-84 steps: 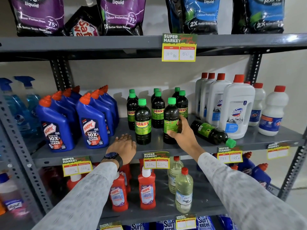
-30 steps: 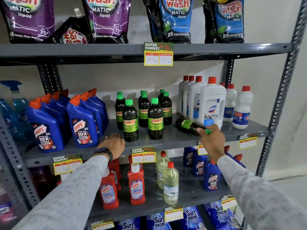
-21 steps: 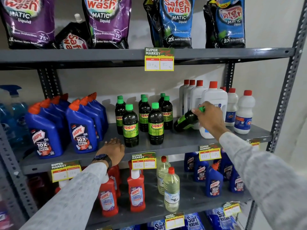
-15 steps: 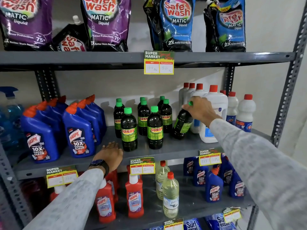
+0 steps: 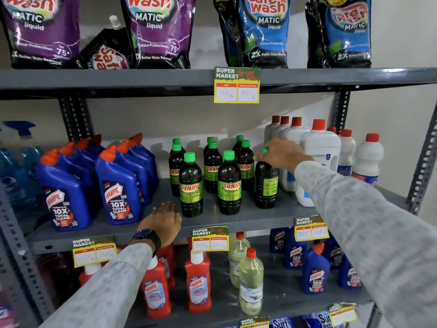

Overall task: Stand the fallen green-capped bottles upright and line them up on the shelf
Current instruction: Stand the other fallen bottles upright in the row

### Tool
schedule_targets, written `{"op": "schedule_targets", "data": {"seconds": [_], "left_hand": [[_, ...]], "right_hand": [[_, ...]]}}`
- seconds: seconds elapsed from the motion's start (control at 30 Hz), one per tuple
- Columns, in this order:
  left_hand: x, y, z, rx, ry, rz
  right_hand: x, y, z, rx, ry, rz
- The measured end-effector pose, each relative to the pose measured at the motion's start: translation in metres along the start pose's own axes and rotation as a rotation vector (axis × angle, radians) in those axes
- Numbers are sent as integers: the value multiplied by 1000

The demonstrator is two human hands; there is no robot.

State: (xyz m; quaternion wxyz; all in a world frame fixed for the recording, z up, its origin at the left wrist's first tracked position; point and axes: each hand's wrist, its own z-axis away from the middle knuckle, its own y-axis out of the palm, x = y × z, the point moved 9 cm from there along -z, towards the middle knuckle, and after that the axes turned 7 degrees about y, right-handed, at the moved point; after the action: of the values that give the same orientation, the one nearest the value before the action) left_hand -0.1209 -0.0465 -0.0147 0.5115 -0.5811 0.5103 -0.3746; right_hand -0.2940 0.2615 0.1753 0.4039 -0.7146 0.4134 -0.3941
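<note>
On the grey middle shelf point(image 5: 250, 221) stand several dark green-capped bottles in three rows. The front left one point(image 5: 191, 185) and the front middle one point(image 5: 229, 184) show SUNNY labels. A third front bottle point(image 5: 266, 185) stands upright at the right with its back label facing me. My right hand point(image 5: 282, 155) grips its neck and cap from above. My left hand point(image 5: 163, 221) rests flat on the shelf's front edge, left of the front left bottle, holding nothing.
Blue Harpic bottles point(image 5: 118, 185) crowd the shelf's left side and white red-capped bottles point(image 5: 319, 157) its right, close behind the held bottle. Detergent pouches point(image 5: 158, 31) stand on the shelf above. Red cleaner bottles point(image 5: 197, 282) and clear bottles point(image 5: 250, 282) fill the shelf below.
My right hand took the fallen bottle by its cap end, tipped it up from lying on the shelf and stood it upright beside the front row. My left hand stayed on the shelf edge.
</note>
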Motion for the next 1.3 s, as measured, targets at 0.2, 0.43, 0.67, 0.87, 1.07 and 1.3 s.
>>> {"op": "schedule_targets", "data": {"seconds": [0.2, 0.43, 0.67, 0.87, 1.07, 1.3], "left_hand": [[-1, 0, 0, 5, 6, -20], [1, 2, -1, -29, 8, -13], [4, 4, -3, -24, -9, -4], [4, 4, -4, -28, -4, 1], [9, 8, -7, -42, -2, -5], [14, 11, -9, -42, -9, 0]], "right_hand": [[-6, 6, -3, -3, 14, -41], [-32, 27, 33, -178, 78, -495], [-60, 127, 65, 72, 152, -1061], [-63, 132, 65, -53, 230, -904], [-53, 119, 81, -218, 211, -843], [-53, 128, 73, -16, 190, -938]]}}
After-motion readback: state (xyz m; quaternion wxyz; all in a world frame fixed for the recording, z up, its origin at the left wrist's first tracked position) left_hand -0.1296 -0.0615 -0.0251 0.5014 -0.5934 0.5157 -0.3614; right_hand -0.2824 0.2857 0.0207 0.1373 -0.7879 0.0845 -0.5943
